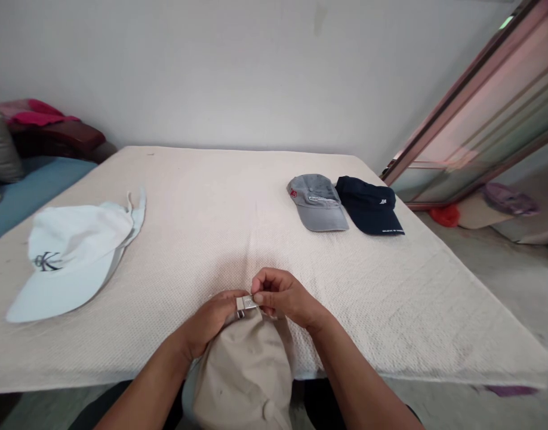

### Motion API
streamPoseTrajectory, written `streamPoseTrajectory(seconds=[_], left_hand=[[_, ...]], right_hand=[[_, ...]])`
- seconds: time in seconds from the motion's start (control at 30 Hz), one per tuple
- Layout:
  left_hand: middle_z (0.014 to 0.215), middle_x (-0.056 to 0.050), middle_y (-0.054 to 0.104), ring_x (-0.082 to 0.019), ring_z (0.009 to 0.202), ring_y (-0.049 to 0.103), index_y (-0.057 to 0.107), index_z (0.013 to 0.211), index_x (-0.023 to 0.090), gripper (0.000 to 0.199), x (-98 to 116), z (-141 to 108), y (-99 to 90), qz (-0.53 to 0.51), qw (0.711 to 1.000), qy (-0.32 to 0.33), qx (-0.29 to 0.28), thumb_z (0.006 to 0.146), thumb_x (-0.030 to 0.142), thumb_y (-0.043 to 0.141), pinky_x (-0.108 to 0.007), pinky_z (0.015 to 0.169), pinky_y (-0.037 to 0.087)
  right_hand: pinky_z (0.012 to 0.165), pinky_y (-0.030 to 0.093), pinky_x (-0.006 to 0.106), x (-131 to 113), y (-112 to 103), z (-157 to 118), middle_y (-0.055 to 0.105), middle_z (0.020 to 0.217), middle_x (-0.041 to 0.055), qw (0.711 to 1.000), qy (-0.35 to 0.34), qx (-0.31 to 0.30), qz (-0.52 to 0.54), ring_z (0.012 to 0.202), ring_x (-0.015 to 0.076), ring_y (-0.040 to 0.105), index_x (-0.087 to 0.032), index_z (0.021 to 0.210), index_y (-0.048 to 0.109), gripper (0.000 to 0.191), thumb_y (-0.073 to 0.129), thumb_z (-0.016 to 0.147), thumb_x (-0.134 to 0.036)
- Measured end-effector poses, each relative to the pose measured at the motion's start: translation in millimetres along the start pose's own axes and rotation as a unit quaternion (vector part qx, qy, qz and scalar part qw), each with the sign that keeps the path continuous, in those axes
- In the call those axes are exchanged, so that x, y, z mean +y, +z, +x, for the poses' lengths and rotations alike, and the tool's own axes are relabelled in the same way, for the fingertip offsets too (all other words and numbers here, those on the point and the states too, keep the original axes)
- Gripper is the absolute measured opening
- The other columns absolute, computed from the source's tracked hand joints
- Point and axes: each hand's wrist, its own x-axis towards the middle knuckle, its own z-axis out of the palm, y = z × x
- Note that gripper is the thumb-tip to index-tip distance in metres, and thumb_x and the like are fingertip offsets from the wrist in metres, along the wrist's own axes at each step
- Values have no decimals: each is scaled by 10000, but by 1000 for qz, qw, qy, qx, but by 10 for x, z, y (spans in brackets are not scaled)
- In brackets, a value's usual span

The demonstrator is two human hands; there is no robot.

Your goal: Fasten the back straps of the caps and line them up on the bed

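Beige baseball cap held at the near edge of the cloth-covered table, crown toward the wearer. Left hand closed on its back rim; right hand with thumb and forefinger pinched at the right end of the metal buckle. Likely light, soft, not fragile—crown should fold readily. Buckle probably stiff, slick; best hold—rim beside it, fingertips on strap.
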Motion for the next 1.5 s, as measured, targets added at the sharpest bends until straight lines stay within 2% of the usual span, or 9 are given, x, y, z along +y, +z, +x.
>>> streamPoseTrajectory(seconds=[0.17,0.3,0.43,0.67,0.83,0.93,1.07,1.23,1.5], left_hand=[[847,-110,718,-187,732,626,746,917,117,242,10,3,-1,-29,999,2,-22,798,291,629,-263,684,459],[835,-118,717,-178,693,626,741,904,104,217,-8,12,-45,-82,995,-3,-52,803,230,595,-279,699,464],[815,-109,725,-185,721,646,734,920,115,200,-31,7,-89,-118,992,2,-38,784,170,599,-282,728,470],[820,-132,724,-190,730,656,729,922,91,194,-5,-49,-43,-116,989,-35,-89,783,203,651,-289,748,476],[756,-94,716,-161,691,638,728,849,107,161,-62,-36,-147,-135,990,-22,-42,723,206,716,-242,684,472],[766,-88,710,-157,706,630,727,843,110,162,-70,-30,-154,-140,990,-13,-28,714,209,727,-238,689,467],[661,-48,660,-101,569,554,722,788,99,151,-74,-34,-126,-122,992,-34,-18,700,221,736,-195,572,420],[596,-23,606,-89,524,506,698,705,92,143,-82,-45,-137,-97,994,-55,16,685,230,729,-194,528,387],[624,-48,638,-121,572,552,689,688,104,149,-30,-35,-83,-109,993,-37,-25,736,245,674,-225,573,422]], right_hand=[[478,352,199,-49,-11,-3,543,586,-46,999,13,12,-38,483,65,459,-157,816,586,243,725,725,-335],[571,396,229,-118,-34,-77,585,686,2,998,30,-3,-57,576,88,528,-140,816,602,271,611,830,-410],[605,406,227,-75,-93,-124,587,676,-3,998,43,-9,-34,600,91,539,-147,822,611,212,624,828,-359],[422,329,166,3,-78,-85,575,590,-38,994,50,-47,89,435,44,456,-147,832,594,173,703,762,-261],[378,282,152,-46,-62,-84,578,577,-42,988,63,-86,109,401,33,411,-154,858,574,203,715,760,-262],[379,263,148,-30,-53,-69,587,580,-38,991,49,-65,110,412,30,414,-151,835,575,197,721,758,-258],[378,268,159,2,-16,-45,515,496,-78,994,24,-30,103,396,38,412,-155,816,593,200,753,722,-230],[384,271,164,-19,2,-61,528,520,-73,993,9,-30,114,399,35,407,-156,813,594,203,756,719,-235],[381,267,155,-12,8,-72,542,532,-62,993,29,-51,106,409,34,411,-145,856,608,194,746,734,-208]])
